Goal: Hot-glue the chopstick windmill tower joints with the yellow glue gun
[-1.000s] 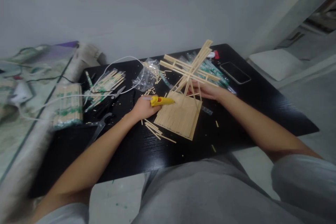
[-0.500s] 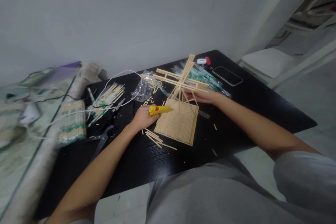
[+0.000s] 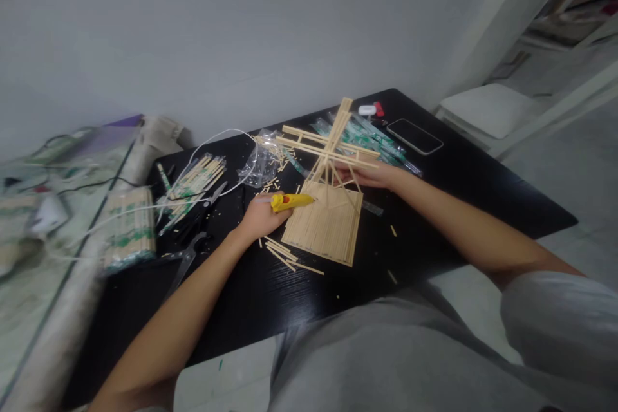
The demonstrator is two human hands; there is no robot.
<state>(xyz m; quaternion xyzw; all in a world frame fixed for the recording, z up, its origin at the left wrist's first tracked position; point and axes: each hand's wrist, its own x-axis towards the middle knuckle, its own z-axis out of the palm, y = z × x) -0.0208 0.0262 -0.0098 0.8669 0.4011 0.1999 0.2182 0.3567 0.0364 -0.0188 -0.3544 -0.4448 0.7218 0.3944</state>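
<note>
Left hand (image 3: 261,215): fingers closed round a yellow glue gun (image 3: 291,202), its nozzle over the stick platform (image 3: 321,232) just beside those fingers. Right hand (image 3: 369,172): fingers partly hidden behind the stick frame (image 3: 327,154) — whether they grip it cannot be told. The frame rises from the platform, between both hands' fingers. Loose sticks (image 3: 281,250) lie on the near side of the left fingers — a phone (image 3: 415,136) lies beyond the right.

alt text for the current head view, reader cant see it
A left hand holds what looks like a yellow glue gun over a stick base; the right hand is partly hidden behind a stick frame. Scissors and a phone lie on the black table.
</note>
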